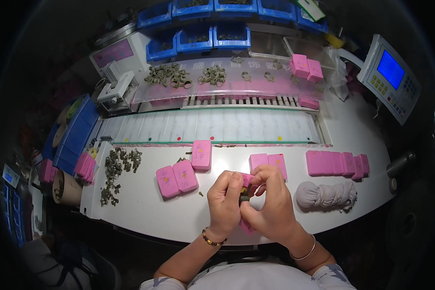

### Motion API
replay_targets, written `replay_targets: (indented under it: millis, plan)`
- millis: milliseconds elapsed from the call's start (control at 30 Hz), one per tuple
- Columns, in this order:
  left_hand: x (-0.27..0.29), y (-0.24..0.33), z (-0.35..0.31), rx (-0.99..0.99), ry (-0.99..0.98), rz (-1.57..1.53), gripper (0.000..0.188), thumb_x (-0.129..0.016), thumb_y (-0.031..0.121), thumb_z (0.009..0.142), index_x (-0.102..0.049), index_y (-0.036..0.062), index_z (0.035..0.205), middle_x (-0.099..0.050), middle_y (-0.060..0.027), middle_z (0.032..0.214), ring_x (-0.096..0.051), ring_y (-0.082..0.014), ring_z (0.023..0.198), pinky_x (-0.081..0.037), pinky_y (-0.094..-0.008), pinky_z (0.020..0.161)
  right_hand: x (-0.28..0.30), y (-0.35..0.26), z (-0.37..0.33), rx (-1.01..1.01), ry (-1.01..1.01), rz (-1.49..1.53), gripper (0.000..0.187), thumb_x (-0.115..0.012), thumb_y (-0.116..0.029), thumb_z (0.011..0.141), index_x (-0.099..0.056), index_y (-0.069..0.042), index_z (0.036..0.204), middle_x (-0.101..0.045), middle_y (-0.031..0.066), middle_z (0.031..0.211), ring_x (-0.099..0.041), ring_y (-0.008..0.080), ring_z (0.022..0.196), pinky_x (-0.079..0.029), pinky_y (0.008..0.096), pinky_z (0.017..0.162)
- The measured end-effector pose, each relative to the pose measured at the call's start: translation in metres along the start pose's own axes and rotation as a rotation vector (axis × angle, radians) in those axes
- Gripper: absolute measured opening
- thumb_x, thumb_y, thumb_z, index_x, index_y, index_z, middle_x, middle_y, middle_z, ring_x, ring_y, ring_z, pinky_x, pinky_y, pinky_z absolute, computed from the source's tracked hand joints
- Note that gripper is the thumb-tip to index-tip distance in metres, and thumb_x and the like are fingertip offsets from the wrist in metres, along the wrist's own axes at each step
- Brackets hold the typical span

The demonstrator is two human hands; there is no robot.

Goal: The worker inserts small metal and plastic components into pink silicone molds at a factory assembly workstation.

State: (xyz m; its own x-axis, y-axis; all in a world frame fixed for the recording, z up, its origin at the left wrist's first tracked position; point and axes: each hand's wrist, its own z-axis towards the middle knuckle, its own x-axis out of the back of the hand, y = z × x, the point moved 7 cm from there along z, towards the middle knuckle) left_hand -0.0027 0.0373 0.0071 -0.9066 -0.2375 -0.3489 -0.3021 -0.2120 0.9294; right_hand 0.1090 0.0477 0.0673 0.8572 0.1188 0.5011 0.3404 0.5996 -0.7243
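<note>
Close to the table's front edge, a pink rubber mould [247, 180] is held between my two hands. My left hand [224, 200] is closed around its left side, thumb at the top. My right hand [273, 208] curls its thumb and bent fingers over a small dark green wax piece [245, 197] at the mould's opening. My fingers cover most of both, so the piece's full shape is hidden. Just beyond my hands lie two pink moulds [277, 163]. Left of them rest another pair [178, 178] and a single pink mould [201, 154].
Loose green wax pieces [115, 169] are scattered at the left. A row of pink moulds [329, 163] and a twisted grey cloth [326, 195] lie at the right. Behind are a white glass-edged panel [212, 126], green wax rings [166, 76], blue bins [194, 38] and a control panel [390, 70].
</note>
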Motion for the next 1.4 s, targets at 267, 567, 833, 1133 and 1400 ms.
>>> replay_targets:
  millis: [267, 567, 833, 1133, 1400]
  plan:
    - [0.009, 0.003, 0.012, 0.196, 0.116, -0.173, 0.034, -0.045, 0.034, 0.103, -0.049, 0.0053, 0.085, -0.058, -0.0073, 0.072, -0.056, -0.0094, 0.058, -0.043, -0.0213, 0.045, 0.027, 0.007, -0.004, 0.043, 0.165, 0.113, 0.045, -0.069, 0.004, 0.069, -0.048, -0.001, 0.108, -0.054, 0.0129, 0.104, -0.058, 0.0181, 0.084, -0.049, 0.0306, 0.071]
    - [0.001, -0.008, -0.005, 0.305, -0.161, -0.11, 0.041, -0.04, 0.043, 0.103, -0.051, 0.004, 0.099, -0.058, -0.01, 0.076, -0.056, -0.0117, 0.057, -0.044, -0.0215, 0.047, 0.006, 0.074, -0.015, -0.646, -0.002, 1.362, 0.038, -0.067, -0.009, 0.089, -0.054, -0.004, 0.124, -0.065, 0.0061, 0.099, -0.056, 0.0057, 0.081, -0.043, 0.0177, 0.065]
    - [-0.008, -0.002, -0.007, 0.407, -0.266, -0.062, 0.036, -0.045, 0.03, 0.102, -0.052, -0.001, 0.118, -0.06, -0.0082, 0.079, -0.056, -0.01, 0.059, -0.045, -0.021, 0.051, 0.002, 0.076, -0.026, -0.742, -0.06, 1.395, 0.033, -0.068, -0.008, 0.088, -0.056, -0.004, 0.118, -0.066, 0.0084, 0.092, -0.057, 0.0079, 0.072, -0.044, 0.0169, 0.059]
    - [-0.008, -0.001, -0.005, 0.355, -0.31, -0.039, 0.02, -0.053, 0.012, 0.098, -0.057, -0.0018, 0.112, -0.061, -0.0026, 0.083, -0.058, -0.0052, 0.075, -0.049, -0.0199, 0.069, -0.007, 0.074, -0.037, -0.851, -0.263, 1.308, 0.017, -0.068, -0.005, 0.088, -0.061, -0.001, 0.102, -0.068, 0.0102, 0.089, -0.061, 0.0097, 0.068, -0.05, 0.0179, 0.055]
    - [-0.003, 0.001, -0.006, 0.294, -0.372, 0.161, 0.012, -0.055, 0.007, 0.097, -0.06, -0.003, 0.101, -0.065, -0.0042, 0.086, -0.06, -0.0058, 0.077, -0.051, -0.0216, 0.071, -0.008, 0.074, -0.038, -0.848, -0.319, 1.239, 0.013, -0.07, -0.009, 0.087, -0.061, -0.002, 0.094, -0.067, 0.009, 0.084, -0.061, 0.0083, 0.064, -0.048, 0.0165, 0.051]
